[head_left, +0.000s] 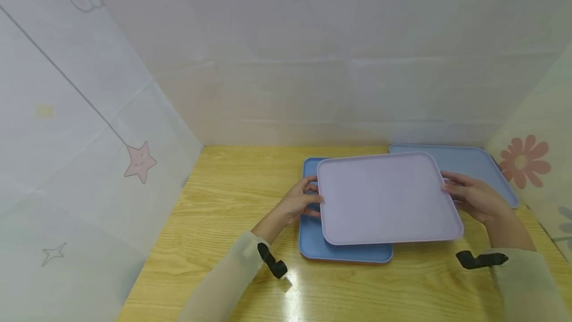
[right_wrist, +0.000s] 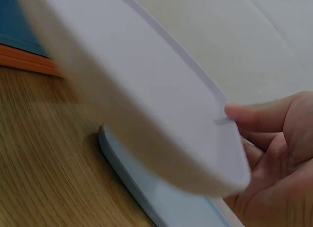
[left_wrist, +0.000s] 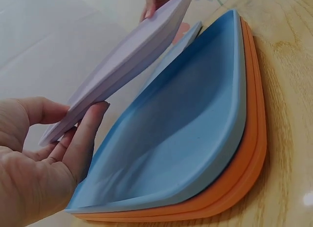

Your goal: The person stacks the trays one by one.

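Between my two hands a pale lilac tray (head_left: 389, 198) is held up above the table, slightly tilted. My left hand (head_left: 297, 201) pinches its left short edge, thumb on top and fingers beneath, as the left wrist view shows. At the opposite short edge my right hand (head_left: 475, 195) grips the rim, its thumb (right_wrist: 254, 117) over the top. Under the lilac tray lies a blue tray (left_wrist: 195, 114), stacked on orange trays (left_wrist: 254, 114). The lilac tray hides much of that stack in the head view.
A light blue tray (head_left: 464, 160) lies at the back right of the wooden table (head_left: 223, 202), beside the wall with a red flower. Pale sheeting (head_left: 313, 88) stands along the table's back and sides. Each sleeve carries a black strap (head_left: 481, 260).
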### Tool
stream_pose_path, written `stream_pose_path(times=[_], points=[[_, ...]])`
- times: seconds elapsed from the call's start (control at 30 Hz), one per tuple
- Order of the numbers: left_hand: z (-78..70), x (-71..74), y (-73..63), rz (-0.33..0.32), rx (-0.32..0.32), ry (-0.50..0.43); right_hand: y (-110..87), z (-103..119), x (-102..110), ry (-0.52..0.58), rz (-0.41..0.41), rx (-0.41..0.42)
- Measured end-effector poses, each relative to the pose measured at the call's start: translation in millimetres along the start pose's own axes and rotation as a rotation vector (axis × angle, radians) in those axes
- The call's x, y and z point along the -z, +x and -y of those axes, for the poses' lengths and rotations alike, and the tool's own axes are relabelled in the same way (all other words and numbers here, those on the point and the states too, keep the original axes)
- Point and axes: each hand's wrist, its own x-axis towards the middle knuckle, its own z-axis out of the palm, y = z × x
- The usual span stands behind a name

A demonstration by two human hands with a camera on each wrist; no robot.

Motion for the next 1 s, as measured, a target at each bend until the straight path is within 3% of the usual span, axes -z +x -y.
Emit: stream_pose_path(times=[0.4, 0.63, 0.83, 1.0], points=[[-5.4, 3.3, -5.7, -0.062, -0.033, 0.011, -7.9, -5, -2, 0.029, 0.019, 0.047], [-5.5, 9.8, -8.9, -0.113, -0.064, -0.027, -19.1, -14, -22, 0.104, -0.037, 0.011], [-6.7, 9.9, -10.9, -0.16, -0.072, -0.052, -21.8, -23, -42, 0.348, -0.107, -0.011], [-6.3, 7.8, -11.5, -0.195, -0.084, -0.07, -22.8, -26, -65, 0.633, -0.129, 0.07]])
